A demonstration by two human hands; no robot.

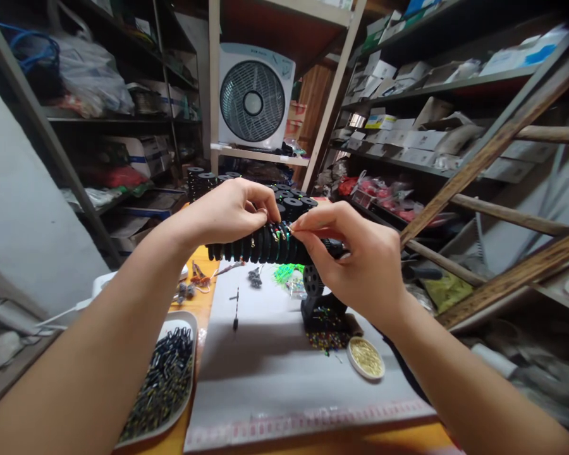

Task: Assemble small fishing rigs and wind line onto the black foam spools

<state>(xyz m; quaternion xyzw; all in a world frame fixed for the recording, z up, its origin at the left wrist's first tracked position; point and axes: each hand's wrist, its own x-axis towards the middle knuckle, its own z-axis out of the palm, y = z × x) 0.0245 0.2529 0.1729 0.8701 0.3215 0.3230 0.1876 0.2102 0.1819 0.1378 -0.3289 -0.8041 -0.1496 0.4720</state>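
A row of black ribbed discs (260,246) sits level above the table, apparently borne by a black stand (313,284). Small shiny metal and coloured bits lie along its top. My left hand (239,208) reaches over the row from the left, its thumb and fingers pinched together at the top. From the right, my right hand (360,253) pinches with thumb and forefinger at a small shiny bit beside the left fingertips. What either pinch holds is too small to name. A thin dark piece with a swivel-like end (236,309) lies on the white sheet (256,379).
A white tray (194,341) of small dark pieces stands at left. Right of centre are coloured beads (325,341) and a white dish (382,373) of gold bits. Black spools (294,203) stand behind my hands. A wooden ladder (497,196) leans at right; a box fan (252,101) faces me.
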